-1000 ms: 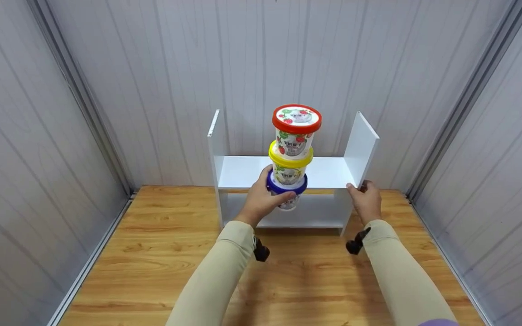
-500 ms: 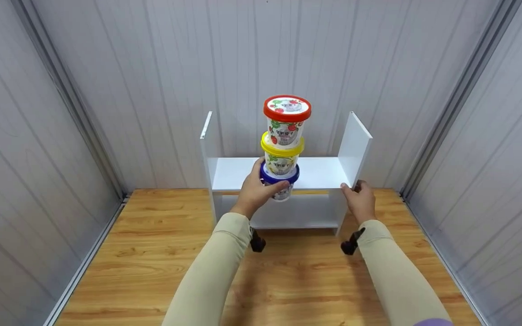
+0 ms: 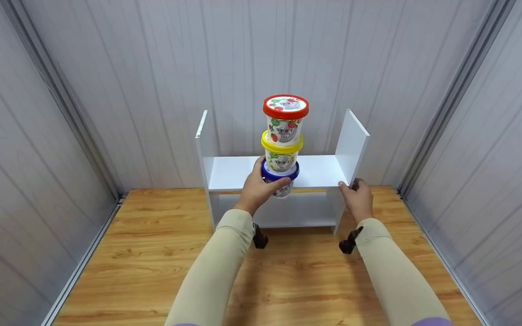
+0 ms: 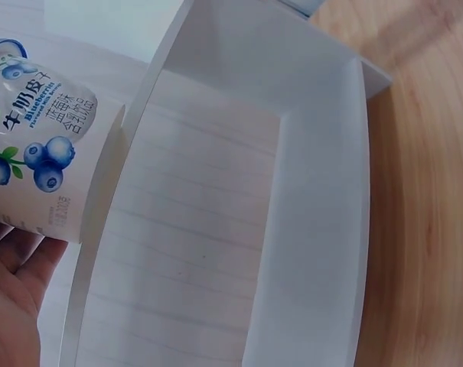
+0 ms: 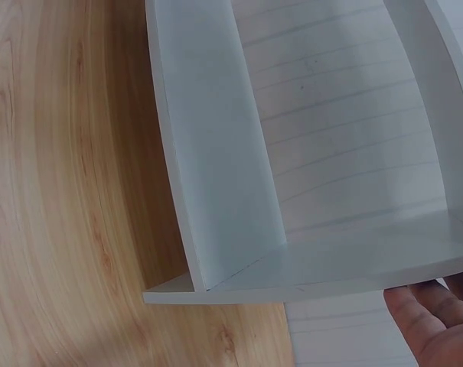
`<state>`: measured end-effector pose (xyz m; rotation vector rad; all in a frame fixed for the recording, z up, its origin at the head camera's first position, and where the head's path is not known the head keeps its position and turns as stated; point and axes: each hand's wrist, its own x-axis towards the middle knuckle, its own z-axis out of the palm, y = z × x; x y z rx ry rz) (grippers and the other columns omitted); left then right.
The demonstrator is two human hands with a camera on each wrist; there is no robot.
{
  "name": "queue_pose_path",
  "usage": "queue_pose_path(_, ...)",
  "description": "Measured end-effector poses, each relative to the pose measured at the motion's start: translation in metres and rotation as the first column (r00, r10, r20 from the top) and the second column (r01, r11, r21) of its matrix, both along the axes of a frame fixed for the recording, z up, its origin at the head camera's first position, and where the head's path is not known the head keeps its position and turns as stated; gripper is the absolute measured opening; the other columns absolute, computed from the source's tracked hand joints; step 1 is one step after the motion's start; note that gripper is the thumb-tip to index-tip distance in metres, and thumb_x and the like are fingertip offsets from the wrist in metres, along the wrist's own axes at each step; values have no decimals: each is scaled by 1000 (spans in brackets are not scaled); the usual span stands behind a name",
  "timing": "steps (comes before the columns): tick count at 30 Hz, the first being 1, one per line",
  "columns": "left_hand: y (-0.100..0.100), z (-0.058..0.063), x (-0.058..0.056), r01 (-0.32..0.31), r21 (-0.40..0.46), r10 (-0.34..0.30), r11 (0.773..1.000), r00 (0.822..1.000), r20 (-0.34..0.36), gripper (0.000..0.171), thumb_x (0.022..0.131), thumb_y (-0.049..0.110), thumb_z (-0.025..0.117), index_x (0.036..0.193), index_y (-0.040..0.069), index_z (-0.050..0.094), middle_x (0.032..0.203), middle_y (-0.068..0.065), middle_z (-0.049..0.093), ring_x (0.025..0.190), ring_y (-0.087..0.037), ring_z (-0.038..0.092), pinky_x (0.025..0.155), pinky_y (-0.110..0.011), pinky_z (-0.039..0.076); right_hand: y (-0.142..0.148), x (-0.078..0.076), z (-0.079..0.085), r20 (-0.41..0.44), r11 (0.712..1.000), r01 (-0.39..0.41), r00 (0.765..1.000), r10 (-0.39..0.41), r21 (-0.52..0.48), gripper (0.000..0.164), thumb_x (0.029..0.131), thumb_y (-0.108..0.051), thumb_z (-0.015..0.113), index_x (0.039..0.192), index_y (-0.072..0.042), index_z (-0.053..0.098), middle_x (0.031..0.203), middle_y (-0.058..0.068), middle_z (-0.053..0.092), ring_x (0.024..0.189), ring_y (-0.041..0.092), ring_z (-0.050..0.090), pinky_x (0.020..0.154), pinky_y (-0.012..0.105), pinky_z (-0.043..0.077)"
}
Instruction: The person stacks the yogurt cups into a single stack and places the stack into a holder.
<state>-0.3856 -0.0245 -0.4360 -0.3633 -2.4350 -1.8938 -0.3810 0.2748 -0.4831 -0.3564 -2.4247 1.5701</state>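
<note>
Three paper tubs form a slightly leaning stack in the head view. A red-lidded tub (image 3: 285, 129) tops a yellow-lidded tub (image 3: 281, 161), and a blue-lidded tub (image 3: 283, 191) is lowest. My left hand (image 3: 254, 192) grips the blue-lidded tub from the left, thumb across its front. Blueberries show on that tub's side (image 4: 44, 145) in the left wrist view, its base close to the front edge of the upper board. My right hand (image 3: 359, 202) pinches the right side panel of the white shelf (image 3: 320, 174), thumb at the front edge, fingers around the outside.
The shelf has two levels between upright panels, its left panel (image 3: 205, 149) rising beside the stack. It stands on a wood-grain tabletop (image 3: 161, 253) near the pale back wall (image 3: 166, 90). Side walls (image 3: 492, 181) enclose both sides.
My left hand has raised the stack of tubs a little and brought its base nearer the upper board's front edge. The right hand keeps its hold on the panel. The head view has shifted slightly.
</note>
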Motion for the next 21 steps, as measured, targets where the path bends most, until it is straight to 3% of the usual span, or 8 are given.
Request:
queue_pose_path(7,6,-2,-7,11,9,-11,1000,1000,10,105,72,60,85,156,33,27,145,2,52,132,-22,50,113,-53,41,1,1,-1,-11,1000,11,1000,-11,8,72,98,-41,63,148,5,41,145,28,49,131,39,51,109,50,46)
queue_pose_path(13,13,3,-16,-42,22,41,999,998,41,105,74,56,85,157,37,24,147,1,51,134,-25,49,114,-54,39,1,0,-1,-57,1000,6,998,-4,20,67,97,-38,64,144,6,45,140,28,54,127,39,54,106,50,48)
queue_pose_path(17,17,6,-22,-85,-19,86,996,995,56,107,77,55,83,160,36,19,153,0,47,142,-27,42,123,-58,16,2,-1,-2,-64,1000,11,998,-10,21,67,97,-38,63,144,6,45,139,27,54,126,38,54,105,49,49)
queue_pose_path(21,20,8,-28,-113,-72,118,991,990,73,108,79,58,79,162,33,15,158,-1,42,148,-29,33,123,-60,-5,1,-2,-3,-53,1000,10,999,-9,18,68,97,-40,63,144,6,45,139,27,54,126,37,54,105,49,49)
